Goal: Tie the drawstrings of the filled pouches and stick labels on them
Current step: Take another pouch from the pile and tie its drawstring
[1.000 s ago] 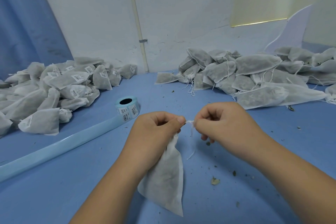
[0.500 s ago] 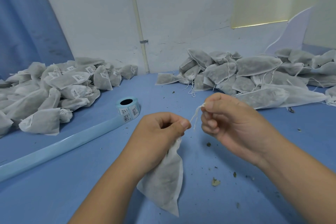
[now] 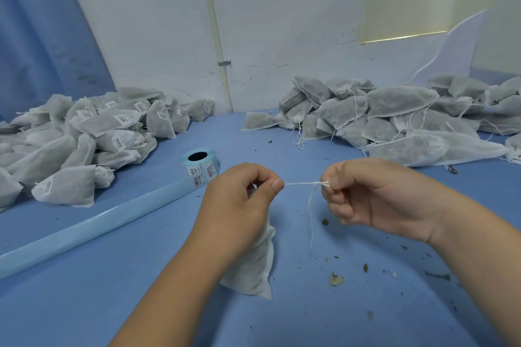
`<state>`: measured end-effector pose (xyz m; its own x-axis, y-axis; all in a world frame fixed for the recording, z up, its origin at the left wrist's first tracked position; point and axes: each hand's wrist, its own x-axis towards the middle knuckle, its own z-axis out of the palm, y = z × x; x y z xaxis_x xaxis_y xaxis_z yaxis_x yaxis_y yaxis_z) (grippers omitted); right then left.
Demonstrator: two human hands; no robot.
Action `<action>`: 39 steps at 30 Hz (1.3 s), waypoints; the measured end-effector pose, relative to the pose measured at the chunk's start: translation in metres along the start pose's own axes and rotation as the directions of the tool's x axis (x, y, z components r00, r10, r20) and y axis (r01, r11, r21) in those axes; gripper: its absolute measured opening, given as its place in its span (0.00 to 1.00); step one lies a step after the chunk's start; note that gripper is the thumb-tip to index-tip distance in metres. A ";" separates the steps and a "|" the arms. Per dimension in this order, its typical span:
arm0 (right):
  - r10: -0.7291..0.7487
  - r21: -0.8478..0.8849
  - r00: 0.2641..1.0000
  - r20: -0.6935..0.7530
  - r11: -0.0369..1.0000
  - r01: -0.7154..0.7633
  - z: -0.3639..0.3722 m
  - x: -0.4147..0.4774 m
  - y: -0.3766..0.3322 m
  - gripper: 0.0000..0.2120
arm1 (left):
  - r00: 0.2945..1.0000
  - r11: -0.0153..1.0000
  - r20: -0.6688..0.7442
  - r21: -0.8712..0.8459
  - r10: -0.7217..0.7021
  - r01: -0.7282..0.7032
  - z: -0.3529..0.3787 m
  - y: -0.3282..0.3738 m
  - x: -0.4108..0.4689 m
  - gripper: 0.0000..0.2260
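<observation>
Pouch (image 3: 253,267), dark filling inside, neck gripped by left hand (image 3: 239,205), right hand (image 3: 375,197) pinching drawstring (image 3: 303,184) — taut

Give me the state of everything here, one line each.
pouch, filled, neck gripped by left hand, no label visible.
drawstring, pulled taut between both hands, ends dangling.
right hand, pinching the drawstring.
label roll, partly unrolled, backing strip trailing left.
left pile, labelled pouches.
right pile, pouches without visible labels.

Single view, worn on your head: wide-angle, facing forward and down over the flat blue tabletop (image 3: 84,304) to the white painted wall (image 3: 282,22) behind it. Close: your left hand (image 3: 239,205) and right hand (image 3: 375,200) sit mid-frame above that tabletop.
</observation>
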<state>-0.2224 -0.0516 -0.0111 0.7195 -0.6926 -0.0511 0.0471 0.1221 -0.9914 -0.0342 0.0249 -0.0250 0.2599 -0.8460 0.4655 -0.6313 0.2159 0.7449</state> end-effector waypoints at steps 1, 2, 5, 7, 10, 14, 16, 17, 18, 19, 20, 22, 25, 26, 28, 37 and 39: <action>-0.006 -0.038 0.999 -0.051 0.999 0.005 0.000 0.001 0.001 0.09 | 1.000 1.000 0.006 -0.016 -0.013 0.013 -0.001 -0.001 0.000 0.12; -0.010 -0.061 0.996 -0.090 0.998 0.004 0.000 0.003 0.003 0.10 | 1.000 0.999 0.010 -0.031 -0.025 0.026 -0.001 -0.002 0.000 0.12; 0.003 -0.055 0.993 -0.121 0.998 -0.009 0.004 0.007 0.008 0.08 | 0.998 0.997 0.032 -0.058 -0.047 0.049 -0.001 -0.002 0.000 0.10; 0.001 -0.007 0.992 -0.122 1.000 -0.002 0.007 0.008 0.010 0.07 | 0.998 0.998 0.051 -0.055 -0.040 0.043 -0.001 -0.001 0.000 0.10; -0.002 0.084 0.992 -0.125 0.996 0.012 0.010 0.009 0.010 0.05 | 0.997 0.999 0.072 -0.036 -0.031 0.033 0.000 -0.001 -0.001 0.10; 0.046 0.237 0.988 -0.146 0.971 -0.010 0.010 0.010 0.009 0.09 | 0.997 0.999 0.063 -0.029 -0.038 0.040 0.001 -0.003 0.000 0.10; 0.053 0.239 0.984 -0.171 0.971 -0.011 0.011 0.011 0.010 0.08 | 0.997 0.998 0.059 -0.047 -0.048 0.051 0.001 -0.004 0.000 0.10; 0.047 0.216 0.980 -0.194 0.976 -0.004 0.011 0.011 0.012 0.07 | 0.997 0.997 0.059 -0.055 -0.054 0.058 0.001 -0.005 0.000 0.10; 0.035 0.173 0.974 -0.225 0.985 0.004 0.010 0.012 0.013 0.06 | 0.996 0.996 0.059 -0.062 -0.061 0.065 0.001 -0.005 0.000 0.09; 0.022 0.113 0.965 -0.260 0.994 0.008 0.009 0.013 0.015 0.05 | 0.996 0.995 0.058 -0.068 -0.066 0.070 0.001 -0.005 0.000 0.09; 0.008 0.049 0.957 -0.289 0.999 0.007 0.009 0.013 0.016 0.04 | 0.996 0.995 0.060 -0.074 -0.068 0.072 0.002 -0.005 0.000 0.09; -0.002 -0.037 0.958 -0.286 0.999 -0.009 0.008 0.013 0.018 0.06 | 0.996 0.994 0.063 -0.079 -0.069 0.074 0.002 -0.005 0.000 0.08; 0.003 -0.085 0.993 -0.121 0.996 -0.013 0.011 0.011 0.021 0.12 | 0.996 0.994 0.068 -0.084 -0.059 0.065 0.001 -0.005 0.000 0.09; -0.011 -0.111 0.997 -0.073 0.994 0.003 0.013 0.010 0.022 0.12 | 0.996 0.995 0.069 -0.083 -0.053 0.059 0.001 -0.005 0.000 0.09; -0.070 -0.171 0.997 -0.037 0.983 0.062 0.017 0.010 0.023 0.07 | 0.997 0.995 0.065 -0.083 -0.050 0.056 0.001 -0.005 0.000 0.09; -0.232 -0.226 0.920 -0.316 0.960 0.164 0.006 0.012 0.014 0.06 | 0.875 0.944 0.435 -0.137 -0.215 0.300 -0.012 -0.009 0.001 0.20; -0.246 -0.243 0.897 -0.366 0.956 0.163 0.005 0.012 0.014 0.07 | 0.789 0.946 0.559 -0.023 -0.255 0.323 -0.014 -0.010 0.000 0.21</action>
<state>-0.2098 -0.0541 -0.0246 0.3804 -0.9118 0.1544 -0.0060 -0.1694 -0.9855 -0.0181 0.0297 -0.0257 -0.0426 -0.9950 -0.0903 -0.4967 -0.0573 0.8660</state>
